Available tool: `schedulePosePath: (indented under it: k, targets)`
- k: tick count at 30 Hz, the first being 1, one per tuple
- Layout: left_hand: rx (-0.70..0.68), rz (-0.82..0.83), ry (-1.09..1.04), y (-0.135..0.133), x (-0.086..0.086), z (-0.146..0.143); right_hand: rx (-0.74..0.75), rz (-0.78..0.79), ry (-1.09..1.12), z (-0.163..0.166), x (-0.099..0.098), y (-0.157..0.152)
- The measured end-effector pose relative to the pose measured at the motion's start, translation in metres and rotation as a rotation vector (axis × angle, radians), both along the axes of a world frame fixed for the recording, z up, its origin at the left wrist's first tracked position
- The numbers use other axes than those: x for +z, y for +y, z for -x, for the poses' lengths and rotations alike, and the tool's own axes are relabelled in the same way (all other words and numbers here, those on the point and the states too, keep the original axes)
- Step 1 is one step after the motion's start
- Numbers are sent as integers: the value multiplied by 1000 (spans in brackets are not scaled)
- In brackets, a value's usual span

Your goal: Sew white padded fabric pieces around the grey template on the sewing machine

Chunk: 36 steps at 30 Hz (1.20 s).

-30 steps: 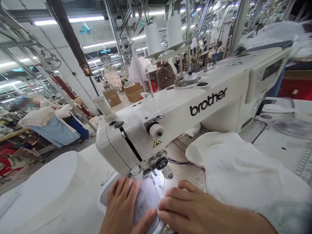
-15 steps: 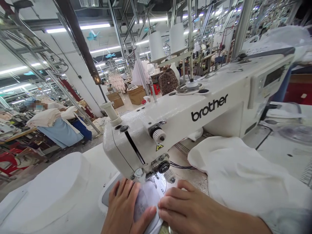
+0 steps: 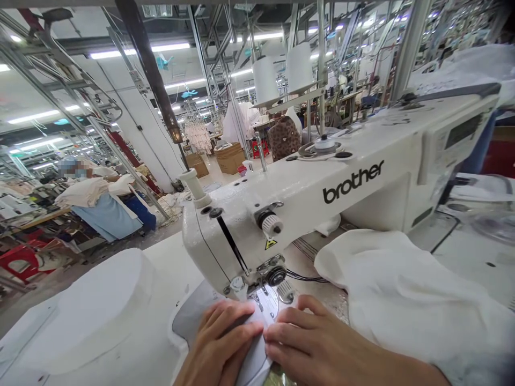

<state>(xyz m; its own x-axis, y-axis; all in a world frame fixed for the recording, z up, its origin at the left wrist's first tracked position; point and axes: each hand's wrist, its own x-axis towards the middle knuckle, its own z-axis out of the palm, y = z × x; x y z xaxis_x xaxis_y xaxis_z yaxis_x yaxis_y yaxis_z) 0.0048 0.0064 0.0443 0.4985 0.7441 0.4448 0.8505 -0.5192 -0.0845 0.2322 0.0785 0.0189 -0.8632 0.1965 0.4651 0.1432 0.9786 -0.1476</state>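
Observation:
A white Brother sewing machine point(image 3: 322, 182) runs across the table, its needle head at the lower centre. Below the needle lies a small pale fabric piece point(image 3: 257, 343). My left hand point(image 3: 219, 348) rests on it from the left, fingers bent and pressing down. From the right, my right hand point(image 3: 317, 348) presses the same piece, fingers held together and fingertips meeting the left hand's. A large bundle of white cloth point(image 3: 406, 300) lies right of the needle, over my right forearm.
A white fabric stack point(image 3: 92, 305) sits on the table at the left. Two white thread cones point(image 3: 281, 72) stand behind the machine. Another person with cloth piles point(image 3: 88, 190) works at far left. Boxes point(image 3: 229, 155) and racks fill the hall beyond.
My left hand's fingers have turned rightward and curled over the fabric piece under the needle. The view has shifted slightly left and down. My right hand stays in place.

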Motion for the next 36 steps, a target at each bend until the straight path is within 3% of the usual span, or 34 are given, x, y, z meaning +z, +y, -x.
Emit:
schedulePosePath:
  k: [10, 26, 29, 36]
  targets:
    - [112, 95, -175, -3, -25, 5, -52, 42, -24, 0, 7, 2]
    - [287, 73, -253, -6, -47, 5, -131, 99, -70, 1, 5, 2]
    - [306, 56, -225, -7, -47, 4, -152, 101, -71, 1, 4, 2]
    - [158, 96, -94, -5, -25, 16, -50, 95, -147, -1, 17, 2]
